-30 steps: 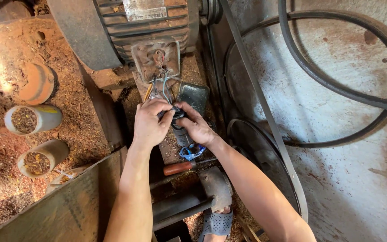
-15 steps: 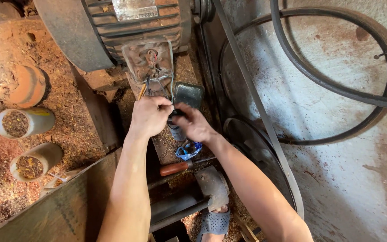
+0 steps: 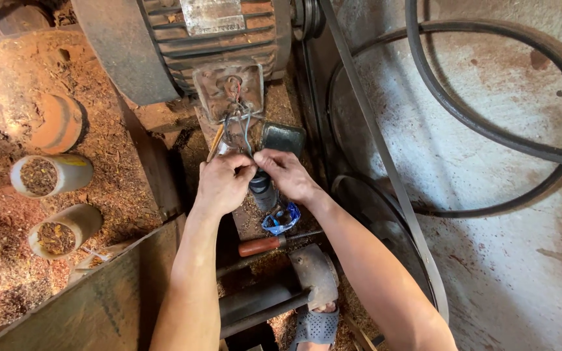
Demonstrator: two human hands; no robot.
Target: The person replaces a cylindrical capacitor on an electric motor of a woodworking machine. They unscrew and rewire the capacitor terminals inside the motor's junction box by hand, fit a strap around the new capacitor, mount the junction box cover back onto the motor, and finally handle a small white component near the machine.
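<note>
Both hands pinch wires: left hand (image 3: 221, 183) and right hand (image 3: 285, 174) meet fingertip to fingertip on the wires (image 3: 242, 127), a black tape roll (image 3: 261, 187) just beneath. Below them lies a red-handled screwdriver (image 3: 269, 244); beyond, the motor's open terminal box (image 3: 229, 91). 2 sawdust-filled pipes (image 3: 50, 174) sit far left.

Far: electric motor (image 3: 222, 39) and its open terminal box (image 3: 227, 91) are walling off the gap | Centre: left hand (image 3: 221, 185) and right hand (image 3: 287, 174) are filling the narrow channel over the wires (image 3: 240, 123) | Left: wooden board (image 3: 157, 169) is closing in | Right: drive belt (image 3: 385, 162) is crossing | Near: red-handled screwdriver (image 3: 265, 244) is lying across.
</note>
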